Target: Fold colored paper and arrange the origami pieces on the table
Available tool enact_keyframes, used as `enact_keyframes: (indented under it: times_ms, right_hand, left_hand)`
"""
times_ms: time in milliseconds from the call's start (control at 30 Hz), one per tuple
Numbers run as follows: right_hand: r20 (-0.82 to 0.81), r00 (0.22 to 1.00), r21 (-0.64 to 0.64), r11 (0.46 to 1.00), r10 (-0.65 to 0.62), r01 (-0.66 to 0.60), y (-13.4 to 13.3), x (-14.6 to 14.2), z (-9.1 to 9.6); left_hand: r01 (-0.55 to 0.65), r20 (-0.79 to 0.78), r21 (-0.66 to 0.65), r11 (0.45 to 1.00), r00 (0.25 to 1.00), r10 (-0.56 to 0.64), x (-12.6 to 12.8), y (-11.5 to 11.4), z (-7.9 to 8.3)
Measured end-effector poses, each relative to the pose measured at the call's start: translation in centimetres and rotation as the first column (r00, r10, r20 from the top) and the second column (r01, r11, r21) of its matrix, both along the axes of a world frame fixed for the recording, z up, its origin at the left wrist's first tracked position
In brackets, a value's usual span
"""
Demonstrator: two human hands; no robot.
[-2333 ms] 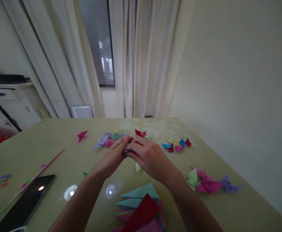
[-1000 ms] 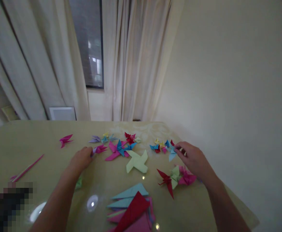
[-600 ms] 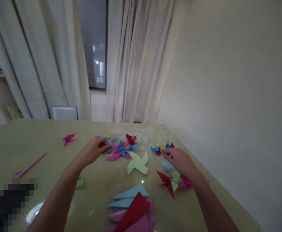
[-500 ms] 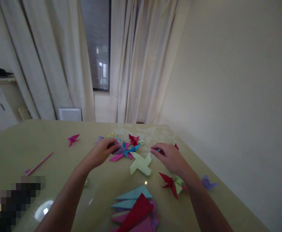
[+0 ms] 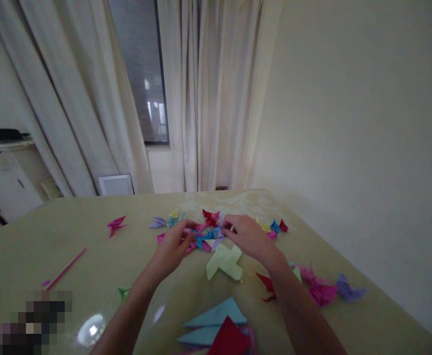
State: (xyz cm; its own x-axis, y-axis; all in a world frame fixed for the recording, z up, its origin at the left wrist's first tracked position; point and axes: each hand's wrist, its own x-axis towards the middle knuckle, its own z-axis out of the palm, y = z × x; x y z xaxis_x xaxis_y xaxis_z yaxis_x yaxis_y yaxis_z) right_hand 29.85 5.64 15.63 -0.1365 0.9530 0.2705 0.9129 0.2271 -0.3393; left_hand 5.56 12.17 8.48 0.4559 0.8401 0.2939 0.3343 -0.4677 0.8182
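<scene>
My left hand (image 5: pixel 177 246) is over a cluster of folded paper cranes, its fingers curled around part of a blue origami crane (image 5: pixel 204 236). Magenta paper pieces lie beneath and beside these fingers. On the cluster's other side, my right hand (image 5: pixel 247 236) pinches a light purple origami crane (image 5: pixel 219 240), partly hidden by the fingertips. Just in front of both hands lies a flat, pale green cross-shaped folded paper (image 5: pixel 225 262). A red crane (image 5: pixel 210 217) sits behind the cluster.
Folded light blue paper (image 5: pixel 219 315) and red paper (image 5: pixel 231 340) are stacked at the near edge. More cranes lie right, including magenta (image 5: pixel 317 288) and purple (image 5: pixel 349 290). Left are a magenta crane (image 5: pixel 116 225), a thin pink-green stick (image 5: pixel 66 268) and a green piece (image 5: pixel 123 294).
My left hand has moved right, from a pale purple crane to the blue one. The right hand has come inward to the cluster and a purple crane is at its fingertips. The view has shifted.
</scene>
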Motion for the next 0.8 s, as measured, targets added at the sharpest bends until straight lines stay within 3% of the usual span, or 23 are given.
enact_keyframes:
  times_ms: [100,200,333,467,600,700,800]
  right_hand:
    - [0.020,0.980,0.041,0.980,-0.198,0.197,0.1,4.8,-0.1]
    - [0.014,0.925,0.111,0.920,-0.380,0.376,0.1,8.7,-0.1]
    - [-0.030,0.890,0.178,0.874,-0.454,0.452,0.1,10.2,0.1]
    - [-0.085,0.934,0.153,0.922,-0.347,0.356,0.0,7.9,0.7]
    - [-0.136,0.986,0.078,0.991,-0.095,0.106,-0.1,3.4,1.0]
    - [-0.106,0.992,0.000,0.998,0.069,-0.070,-0.1,0.2,0.4]
    - [0.036,0.994,-0.083,0.991,0.106,-0.103,0.1,-1.8,-0.7]
  left_hand:
    - [-0.099,-0.155,0.107,0.989,0.981,0.115,0.6,1.1,-3.3]
    - [-0.120,-0.323,0.142,0.983,0.933,0.161,1.1,1.2,-6.0]
    - [-0.085,-0.544,0.137,0.987,0.826,0.147,0.8,1.1,-7.3]
    - [-0.076,-0.531,0.146,0.986,0.835,0.143,0.1,1.5,-6.3]
    - [-0.093,-0.478,0.156,0.983,0.864,0.158,-0.3,1.9,-5.1]
    - [-0.086,-0.419,0.133,0.987,0.898,0.135,-0.5,2.1,-4.7]
    - [-0.064,-0.362,0.106,0.992,0.927,0.098,-0.8,2.2,-4.5]
